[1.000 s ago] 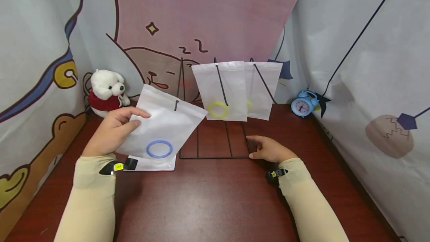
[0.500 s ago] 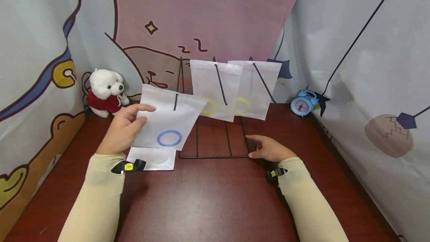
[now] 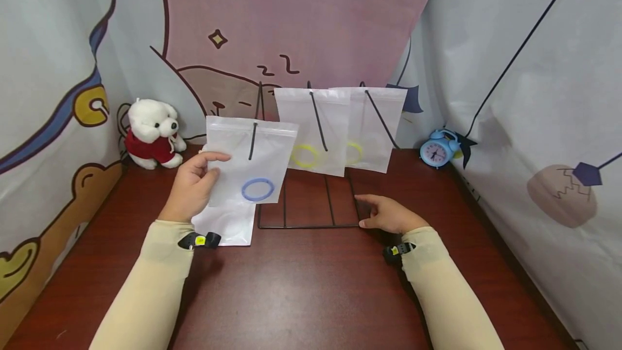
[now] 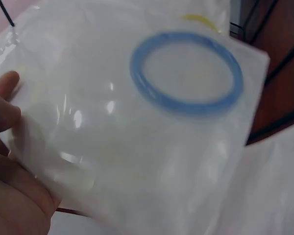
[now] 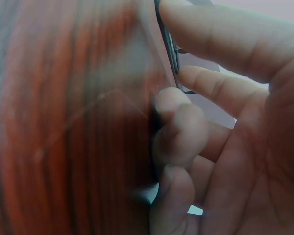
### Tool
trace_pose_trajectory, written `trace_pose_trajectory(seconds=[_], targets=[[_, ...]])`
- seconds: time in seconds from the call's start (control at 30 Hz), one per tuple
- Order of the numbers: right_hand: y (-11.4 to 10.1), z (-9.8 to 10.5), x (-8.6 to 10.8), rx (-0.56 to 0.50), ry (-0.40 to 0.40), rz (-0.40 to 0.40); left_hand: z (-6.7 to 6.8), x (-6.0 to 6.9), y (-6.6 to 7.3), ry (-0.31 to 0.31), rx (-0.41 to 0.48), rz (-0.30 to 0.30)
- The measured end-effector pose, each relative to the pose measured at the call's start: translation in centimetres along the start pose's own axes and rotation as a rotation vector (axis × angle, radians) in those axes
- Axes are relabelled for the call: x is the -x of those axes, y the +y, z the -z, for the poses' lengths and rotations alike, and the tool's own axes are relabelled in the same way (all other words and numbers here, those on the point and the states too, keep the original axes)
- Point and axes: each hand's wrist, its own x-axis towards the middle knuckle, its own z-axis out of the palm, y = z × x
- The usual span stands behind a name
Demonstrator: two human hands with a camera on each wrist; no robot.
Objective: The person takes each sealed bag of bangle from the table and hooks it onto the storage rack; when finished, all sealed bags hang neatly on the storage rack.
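Note:
My left hand [image 3: 191, 188] pinches the left edge of a clear bag [image 3: 228, 177] with a blue ring [image 3: 258, 190] inside; a rack prong [image 3: 252, 142] passes through the bag near its top. The left wrist view shows the blue ring [image 4: 186, 105] behind the film, thumb and fingers at the bag's edge. My right hand [image 3: 391, 215] touches the right side of the black wire rack's base [image 3: 306, 227] with thumb and index finger. Two bags with yellow rings hang on the other prongs, the middle bag [image 3: 316, 123] and the right bag [image 3: 381, 118].
Another bag [image 3: 230, 228] lies flat on the table [image 3: 301, 285], partly under the held one. A white plush bear [image 3: 153, 128] in red sits at the back left. A blue alarm clock [image 3: 436, 150] stands at the back right.
My left hand has moved right with the blue-ring bag, which has swung from tilted to nearly upright, its top further back along the prong. The middle bag has shifted slightly left. My right hand stays put.

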Motion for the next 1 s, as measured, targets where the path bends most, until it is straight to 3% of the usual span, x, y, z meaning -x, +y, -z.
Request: trace_pose_trajectory(seconds=[0.17, 0.37, 0.53, 0.63, 0.77, 1.0], targets=[[0.0, 0.0, 0.0, 0.002, -0.001, 0.004, -0.1, 0.0, -1.1, -0.088, -0.033, -0.012], [-0.1, 0.0, 0.1, -0.001, 0.000, 0.009, -0.2, 0.0, -2.1, -0.280, -0.078, -0.002], [-0.2, 0.1, 0.1, -0.006, -0.004, 0.013, -0.1, -0.1, -2.8, -0.449, -0.121, 0.068], [-0.3, 0.1, 0.2, -0.005, -0.003, 0.010, 0.0, -0.1, -3.2, -0.519, -0.141, 0.108], [-0.3, 0.1, 0.2, -0.007, -0.001, 0.013, -0.1, -0.1, -3.5, -0.569, -0.143, 0.139], [-0.2, 0.1, 0.2, -0.007, -0.007, 0.018, -0.4, 0.0, -3.5, -0.583, -0.108, 0.182]])
